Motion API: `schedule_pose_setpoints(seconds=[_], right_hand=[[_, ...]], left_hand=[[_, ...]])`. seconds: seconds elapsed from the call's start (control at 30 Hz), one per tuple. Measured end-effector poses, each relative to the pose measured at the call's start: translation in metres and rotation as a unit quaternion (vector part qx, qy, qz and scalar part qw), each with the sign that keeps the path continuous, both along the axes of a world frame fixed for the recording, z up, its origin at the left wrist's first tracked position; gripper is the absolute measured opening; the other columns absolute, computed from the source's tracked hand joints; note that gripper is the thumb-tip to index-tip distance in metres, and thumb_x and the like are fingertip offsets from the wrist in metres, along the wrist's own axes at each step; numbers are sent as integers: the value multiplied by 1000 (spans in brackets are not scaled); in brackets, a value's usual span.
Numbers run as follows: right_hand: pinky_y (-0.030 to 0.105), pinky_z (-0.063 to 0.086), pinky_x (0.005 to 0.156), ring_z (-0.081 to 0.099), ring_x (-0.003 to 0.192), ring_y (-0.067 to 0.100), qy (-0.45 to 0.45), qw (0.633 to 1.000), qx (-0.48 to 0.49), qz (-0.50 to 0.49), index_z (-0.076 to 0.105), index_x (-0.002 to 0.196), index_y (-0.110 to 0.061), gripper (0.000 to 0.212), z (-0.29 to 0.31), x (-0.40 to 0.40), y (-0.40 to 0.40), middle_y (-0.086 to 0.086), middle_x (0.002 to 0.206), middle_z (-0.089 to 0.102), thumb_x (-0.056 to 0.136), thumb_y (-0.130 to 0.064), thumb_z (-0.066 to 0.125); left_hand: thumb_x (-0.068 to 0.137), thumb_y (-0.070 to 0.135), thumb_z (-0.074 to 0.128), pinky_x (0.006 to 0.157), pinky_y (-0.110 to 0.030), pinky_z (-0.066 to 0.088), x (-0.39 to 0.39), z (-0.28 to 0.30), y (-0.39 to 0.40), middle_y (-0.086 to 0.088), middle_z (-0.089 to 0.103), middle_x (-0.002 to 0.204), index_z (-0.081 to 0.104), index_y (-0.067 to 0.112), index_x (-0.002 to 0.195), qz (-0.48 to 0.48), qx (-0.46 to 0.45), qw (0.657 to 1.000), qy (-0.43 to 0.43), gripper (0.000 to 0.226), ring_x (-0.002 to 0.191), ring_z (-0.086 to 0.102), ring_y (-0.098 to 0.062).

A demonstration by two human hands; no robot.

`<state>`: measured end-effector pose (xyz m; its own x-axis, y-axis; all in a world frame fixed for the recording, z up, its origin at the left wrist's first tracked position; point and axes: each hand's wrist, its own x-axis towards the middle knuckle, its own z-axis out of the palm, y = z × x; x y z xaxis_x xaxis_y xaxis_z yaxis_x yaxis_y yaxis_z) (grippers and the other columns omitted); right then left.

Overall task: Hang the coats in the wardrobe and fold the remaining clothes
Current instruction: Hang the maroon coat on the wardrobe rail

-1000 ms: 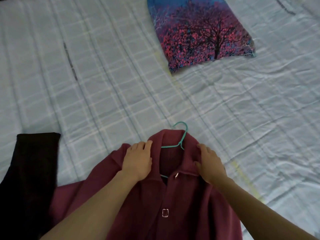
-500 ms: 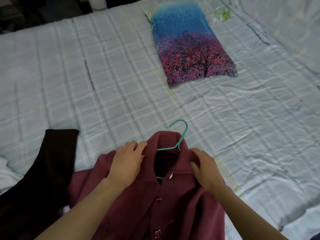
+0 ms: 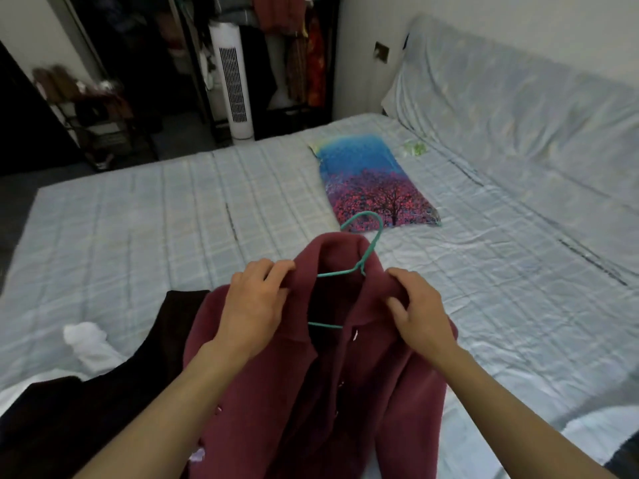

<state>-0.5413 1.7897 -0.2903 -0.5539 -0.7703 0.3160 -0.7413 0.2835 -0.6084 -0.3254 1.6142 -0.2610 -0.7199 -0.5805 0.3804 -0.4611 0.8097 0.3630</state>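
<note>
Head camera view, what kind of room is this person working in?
Most likely a bedroom. A bed with a checked sheet fills the view, an open wardrobe with hanging clothes stands behind it, and a maroon coat on a teal hanger lies on the bed.

1 view, head-worn, wide-angle. Position: above the near edge of the bed (image 3: pixel 145 216), close over both forearms. Facing: forward and down, across the bed toward its far edge and the open wardrobe (image 3: pixel 276 46) beyond. Near field: lower frame, close. Far field: room wall and wardrobe, upper frame. No 2nd view; nothing shared.
</note>
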Motion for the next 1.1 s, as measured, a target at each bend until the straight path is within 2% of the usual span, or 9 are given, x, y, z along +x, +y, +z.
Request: schedule_pose_setpoints(seconds=[0.17, 0.3, 0.37, 0.47, 0.63, 0.73, 0.87, 0.97, 1.1], right_hand=[[8, 31, 95, 60, 105, 24, 45, 995, -86, 9, 62, 122, -6, 50, 71, 17, 23, 10, 116, 65, 76, 4, 76], [14, 35, 96, 60, 107, 21, 66, 986, -143, 53, 62, 121, -7, 46, 121, 28, 45, 7, 117, 65, 77, 3, 74], [12, 37, 96, 60, 104, 17, 65, 979, -171, 94, 63, 118, -9, 44, 143, 33, 59, 3, 114, 65, 77, 3, 74], [11, 38, 96, 59, 102, 5, 61, 959, -222, 165, 64, 113, -13, 40, 170, 43, 80, -4, 110, 65, 78, -1, 76], [13, 43, 91, 62, 102, 2, 22, 914, -319, 249, 64, 108, -26, 36, 196, 79, 104, -18, 106, 65, 77, -14, 76], [11, 42, 89, 61, 99, 0, 2, 901, -345, 261, 64, 108, -30, 38, 203, 120, 112, -23, 101, 63, 75, -17, 77], [2, 37, 86, 58, 97, -12, -16, 886, -343, 311, 63, 107, -37, 40, 215, 186, 115, -34, 103, 61, 73, -23, 78], [2, 40, 81, 62, 93, -7, -37, 870, -332, 363, 60, 104, -46, 43, 218, 248, 115, -29, 102, 65, 74, -24, 81], [7, 47, 75, 66, 86, 2, -79, 837, -334, 426, 63, 102, -47, 42, 215, 357, 118, -21, 100, 68, 74, -24, 83]], left_hand=[[84, 8, 72, 74, -49, 48, 33, 70, 41, -6, 61, 99, 61, 14, 120, 18, -74, 994, 78, 39, 87, 59, -29], [83, 6, 74, 72, -49, 49, 60, 117, 86, -7, 62, 98, 62, 10, 118, 39, -137, 983, 114, 37, 85, 59, -28], [85, 9, 70, 72, -47, 49, 74, 135, 111, -7, 62, 99, 62, 10, 117, 58, -172, 975, 124, 33, 87, 59, -27], [88, 19, 58, 77, -42, 47, 101, 154, 148, -5, 63, 104, 61, 12, 116, 85, -212, 962, 149, 30, 93, 59, -24], [89, 14, 59, 82, -28, 33, 154, 177, 214, -2, 65, 106, 66, 11, 111, 153, -278, 932, 174, 23, 96, 55, -18], [90, 11, 64, 79, -31, 36, 194, 188, 246, -1, 67, 102, 70, 10, 107, 195, -335, 907, 164, 18, 92, 57, -23], [90, 4, 67, 73, -40, 45, 258, 193, 285, 0, 70, 96, 73, 7, 103, 253, -381, 874, 164, 15, 84, 60, -26], [91, -3, 64, 73, -41, 50, 317, 192, 317, -3, 70, 94, 73, 3, 101, 285, -399, 855, 169, 15, 80, 61, -27], [87, -7, 61, 76, -34, 51, 414, 196, 367, -4, 69, 94, 73, 4, 98, 370, -375, 832, 174, 19, 80, 62, -26]])
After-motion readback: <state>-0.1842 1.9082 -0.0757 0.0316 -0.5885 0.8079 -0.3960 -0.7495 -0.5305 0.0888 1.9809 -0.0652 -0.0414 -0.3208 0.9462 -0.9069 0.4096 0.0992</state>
